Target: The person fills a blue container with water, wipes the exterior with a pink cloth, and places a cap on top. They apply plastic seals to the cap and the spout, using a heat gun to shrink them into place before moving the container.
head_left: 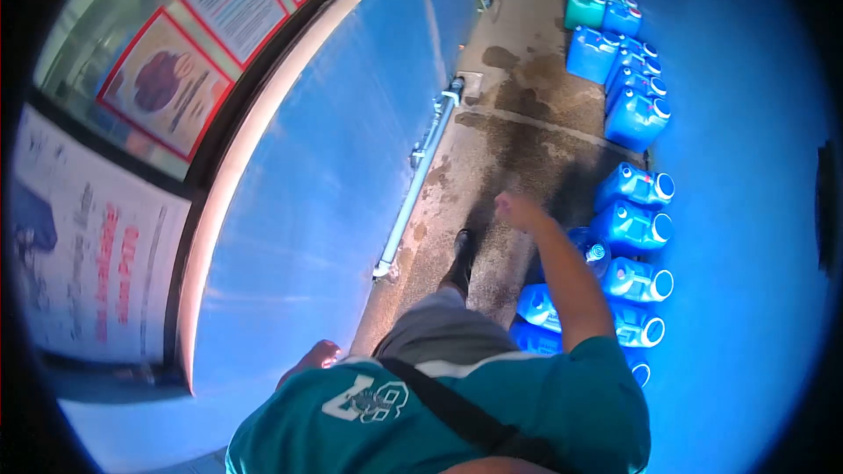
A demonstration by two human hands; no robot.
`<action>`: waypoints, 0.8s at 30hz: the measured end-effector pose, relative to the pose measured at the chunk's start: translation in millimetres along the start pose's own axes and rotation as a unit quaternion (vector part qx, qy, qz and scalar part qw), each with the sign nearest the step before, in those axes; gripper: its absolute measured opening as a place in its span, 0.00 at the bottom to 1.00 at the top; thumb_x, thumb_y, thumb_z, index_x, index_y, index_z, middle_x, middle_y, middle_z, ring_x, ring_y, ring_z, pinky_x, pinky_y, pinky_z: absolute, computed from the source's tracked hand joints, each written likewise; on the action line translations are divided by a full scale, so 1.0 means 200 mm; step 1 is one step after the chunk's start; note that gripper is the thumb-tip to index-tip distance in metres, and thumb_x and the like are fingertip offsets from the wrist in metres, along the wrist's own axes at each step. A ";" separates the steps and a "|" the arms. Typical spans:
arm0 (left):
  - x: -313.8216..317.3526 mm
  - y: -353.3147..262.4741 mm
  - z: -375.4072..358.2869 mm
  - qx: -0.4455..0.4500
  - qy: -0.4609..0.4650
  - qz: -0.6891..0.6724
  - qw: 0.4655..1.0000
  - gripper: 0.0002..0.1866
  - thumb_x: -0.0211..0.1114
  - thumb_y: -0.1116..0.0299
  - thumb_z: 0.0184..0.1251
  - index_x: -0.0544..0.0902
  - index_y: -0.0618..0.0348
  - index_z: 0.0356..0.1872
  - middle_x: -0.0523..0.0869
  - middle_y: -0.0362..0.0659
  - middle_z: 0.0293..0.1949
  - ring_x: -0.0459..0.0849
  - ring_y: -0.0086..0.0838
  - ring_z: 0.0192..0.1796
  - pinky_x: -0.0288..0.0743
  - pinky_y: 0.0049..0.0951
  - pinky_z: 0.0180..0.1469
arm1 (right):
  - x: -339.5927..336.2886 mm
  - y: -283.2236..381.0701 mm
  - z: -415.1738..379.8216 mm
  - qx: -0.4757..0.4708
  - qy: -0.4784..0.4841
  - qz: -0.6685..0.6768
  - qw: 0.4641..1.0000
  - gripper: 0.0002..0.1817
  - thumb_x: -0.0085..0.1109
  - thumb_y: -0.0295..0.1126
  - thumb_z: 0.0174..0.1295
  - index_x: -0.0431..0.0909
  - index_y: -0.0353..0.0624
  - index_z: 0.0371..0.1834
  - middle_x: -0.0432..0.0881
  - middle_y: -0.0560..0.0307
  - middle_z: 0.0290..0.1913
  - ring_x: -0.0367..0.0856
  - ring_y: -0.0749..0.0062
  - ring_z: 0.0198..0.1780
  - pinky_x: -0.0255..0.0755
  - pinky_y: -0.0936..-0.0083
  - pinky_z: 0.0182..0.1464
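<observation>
My right hand (520,211) is stretched forward over the wet walkway, its fingers curled in with nothing visible in them. It is apart from the blue water jugs (628,226) lined up to its right. A clear round bottle (597,254) stands among the jugs beside my right forearm. Low at my left side, my left hand (323,354) is partly hidden by my green shirt (457,404). Its visible fingers look curled, and no object shows in them. The blue wall panel (299,211) is nearest to that hand.
A concrete walkway (500,149) with damp patches runs ahead between two blue walls. Along the left wall lies a pale pipe (413,202) with a valve. More jugs (637,118) line the right side, including a green one (584,7). Posters (233,4) hang on the left window.
</observation>
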State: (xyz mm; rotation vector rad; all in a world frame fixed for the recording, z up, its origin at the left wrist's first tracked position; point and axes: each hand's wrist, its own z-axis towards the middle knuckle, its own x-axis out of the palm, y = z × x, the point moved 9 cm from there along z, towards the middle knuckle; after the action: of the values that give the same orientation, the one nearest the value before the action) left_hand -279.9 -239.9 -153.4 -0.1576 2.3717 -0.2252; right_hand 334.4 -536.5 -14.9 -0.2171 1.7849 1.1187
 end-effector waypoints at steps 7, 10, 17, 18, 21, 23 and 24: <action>0.33 -0.27 -0.68 -0.239 -0.014 -0.612 0.753 0.21 0.66 0.74 0.71 0.76 0.60 0.63 0.83 0.48 0.59 0.84 0.33 0.57 0.78 0.35 0.60 | 1.72 -0.23 -1.47 0.106 0.162 0.013 0.981 0.13 0.58 0.34 0.67 0.80 0.38 0.49 0.85 0.41 0.47 0.84 0.47 0.49 0.77 0.57 0.52; 0.21 -0.19 -0.80 -0.213 -0.223 -0.447 0.840 0.23 0.67 0.67 0.71 0.75 0.57 0.64 0.88 0.43 0.49 0.85 0.26 0.48 0.79 0.32 0.52 | 1.88 -0.09 -2.54 0.044 0.134 -0.086 0.986 0.17 0.58 0.32 0.62 0.82 0.36 0.52 0.86 0.37 0.48 0.85 0.44 0.49 0.78 0.51 0.51; 0.69 -0.18 -1.04 -0.132 -0.152 -0.421 0.885 0.24 0.68 0.63 0.70 0.75 0.54 0.65 0.87 0.46 0.51 0.86 0.32 0.51 0.79 0.34 0.55 | 2.55 -0.19 -4.23 0.271 0.324 0.113 0.900 0.16 0.60 0.41 0.66 0.84 0.42 0.48 0.87 0.43 0.42 0.87 0.52 0.43 0.79 0.59 0.46; 0.84 -0.16 -1.06 -0.126 -0.139 -0.418 0.889 0.24 0.67 0.64 0.70 0.75 0.54 0.65 0.87 0.46 0.51 0.86 0.32 0.51 0.79 0.35 0.55 | 2.61 -0.12 -4.35 0.278 0.333 0.065 0.899 0.16 0.61 0.41 0.66 0.84 0.40 0.47 0.88 0.42 0.40 0.88 0.51 0.41 0.79 0.59 0.45; 1.37 -0.15 -1.37 -0.150 -0.140 -0.437 0.876 0.26 0.68 0.63 0.67 0.75 0.57 0.65 0.87 0.47 0.53 0.86 0.34 0.53 0.79 0.35 0.57 | 2.37 0.28 -4.22 0.408 0.099 -0.087 0.903 0.14 0.61 0.41 0.67 0.85 0.40 0.38 0.85 0.47 0.31 0.87 0.56 0.35 0.77 0.53 0.32; 1.57 -0.24 -1.68 -0.208 -0.081 -0.370 0.902 0.24 0.66 0.59 0.69 0.78 0.59 0.62 0.86 0.52 0.54 0.85 0.40 0.56 0.78 0.37 0.59 | 2.36 0.78 -3.98 0.546 0.122 0.192 0.807 0.16 0.63 0.39 0.65 0.82 0.43 0.51 0.86 0.51 0.36 0.85 0.61 0.36 0.77 0.62 0.34; 1.82 -0.21 -1.79 -0.189 -0.063 -0.352 0.914 0.27 0.67 0.55 0.67 0.78 0.59 0.63 0.85 0.53 0.57 0.84 0.41 0.61 0.78 0.37 0.60 | 2.56 0.81 -3.86 0.492 0.061 0.274 0.824 0.19 0.62 0.35 0.64 0.79 0.43 0.58 0.86 0.54 0.41 0.83 0.63 0.36 0.76 0.64 0.34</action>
State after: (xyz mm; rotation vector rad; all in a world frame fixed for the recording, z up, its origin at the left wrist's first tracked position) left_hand -788.6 -304.4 -132.2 -1.1811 2.1126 -0.0805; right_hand -511.1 -871.3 -256.5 0.9159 2.3820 0.3942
